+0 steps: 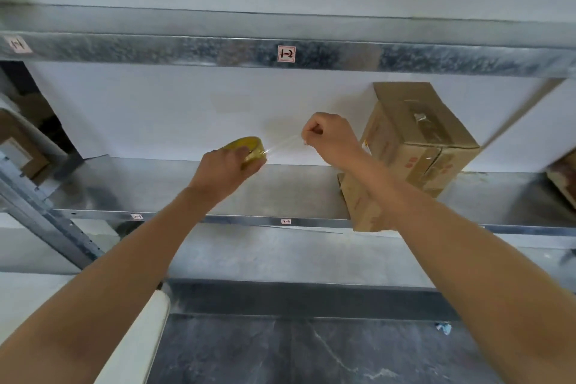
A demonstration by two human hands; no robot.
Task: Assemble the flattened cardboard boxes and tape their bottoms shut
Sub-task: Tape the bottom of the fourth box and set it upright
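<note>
the left hand has its grip round a yellowish roll of clear tape; the right hand pinches its pulled-out clear strip above the metal shelf, near a taped brown cardboard box.

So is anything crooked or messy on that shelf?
Yes. The cardboard box on the shelf sits tilted, propped on another box that pokes past the shelf's front edge. The tape on its top looks crumpled.

Box right; shelf leftward free
</note>
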